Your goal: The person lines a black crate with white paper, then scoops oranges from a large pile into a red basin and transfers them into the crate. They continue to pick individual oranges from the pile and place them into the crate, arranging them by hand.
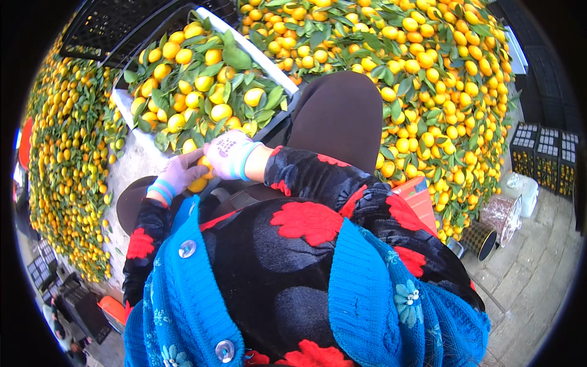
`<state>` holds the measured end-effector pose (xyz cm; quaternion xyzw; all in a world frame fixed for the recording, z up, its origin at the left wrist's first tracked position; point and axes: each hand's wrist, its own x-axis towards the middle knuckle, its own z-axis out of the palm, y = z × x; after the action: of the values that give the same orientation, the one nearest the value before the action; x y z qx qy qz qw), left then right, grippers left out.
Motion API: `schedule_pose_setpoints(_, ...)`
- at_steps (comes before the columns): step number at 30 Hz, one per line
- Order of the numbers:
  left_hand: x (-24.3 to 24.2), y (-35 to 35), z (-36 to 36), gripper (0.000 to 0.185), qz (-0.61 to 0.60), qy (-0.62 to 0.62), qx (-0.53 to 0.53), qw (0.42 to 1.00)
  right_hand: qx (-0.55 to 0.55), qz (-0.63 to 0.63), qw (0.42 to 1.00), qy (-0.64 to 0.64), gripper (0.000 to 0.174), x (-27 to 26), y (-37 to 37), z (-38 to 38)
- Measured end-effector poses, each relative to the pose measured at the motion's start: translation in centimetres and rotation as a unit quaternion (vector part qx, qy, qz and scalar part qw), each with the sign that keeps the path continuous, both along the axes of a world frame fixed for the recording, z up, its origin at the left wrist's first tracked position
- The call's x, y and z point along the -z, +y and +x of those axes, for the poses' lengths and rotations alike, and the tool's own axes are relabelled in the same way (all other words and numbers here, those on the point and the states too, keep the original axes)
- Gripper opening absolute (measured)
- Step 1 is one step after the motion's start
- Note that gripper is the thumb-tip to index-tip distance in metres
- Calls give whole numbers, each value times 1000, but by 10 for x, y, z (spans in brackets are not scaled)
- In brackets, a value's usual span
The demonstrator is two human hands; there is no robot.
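Observation:
Both of my hands wear pale work gloves with blue cuffs and meet at the near edge of a black plastic crate. The crate, with a white liner [247, 46] over its rims, holds orange citrus fruits [221, 112] with green leaves. My left hand [178, 174] has its fingers around the side of an orange fruit [205, 169] low between the hands. My right hand [229, 153] lies over the same spot, its fingertips mostly hidden. Another fruit [197, 185] shows just below them. Whether either hand grips a fruit is not plain.
Large heaps of leafy citrus lie to the right [426, 105] and left [69, 160]. A black crate [105, 32] stands beyond the liner. At right are stacked filled crates [534, 156], a white jug [527, 192] and buckets [497, 215]. A person [62, 325] is at lower left.

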<state>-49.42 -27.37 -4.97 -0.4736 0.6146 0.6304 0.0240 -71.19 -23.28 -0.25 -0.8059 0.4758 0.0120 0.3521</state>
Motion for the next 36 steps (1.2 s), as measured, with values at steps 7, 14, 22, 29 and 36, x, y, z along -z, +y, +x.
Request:
schedule_pose_setpoints(7, -5, -5, 3, 50, -8, -60, 7, 998, 482, -393, 710, -329, 28, 7, 38, -219)
schedule_pose_setpoints(14, -16, 0, -4, 54, 11, -74, -11, 997, 792, 36, 605, 73, 36, 173, 204, -394)
schedule_pose_setpoints(22, -23, 0, -9, 56, 58, -103, -51, 992, 673, 155, 670, 274, 71, 232, 201, -392)
schedule_pose_setpoints(29, -21, 4, -5, 58, -2, -120, 0, 993, 712, 160, 643, 233, 74, 215, 194, -384)
schedule_pose_setpoints(36, -18, 7, -4, 57, 38, -79, -48, 995, 827, 18, 554, -95, 63, 239, 215, -376)
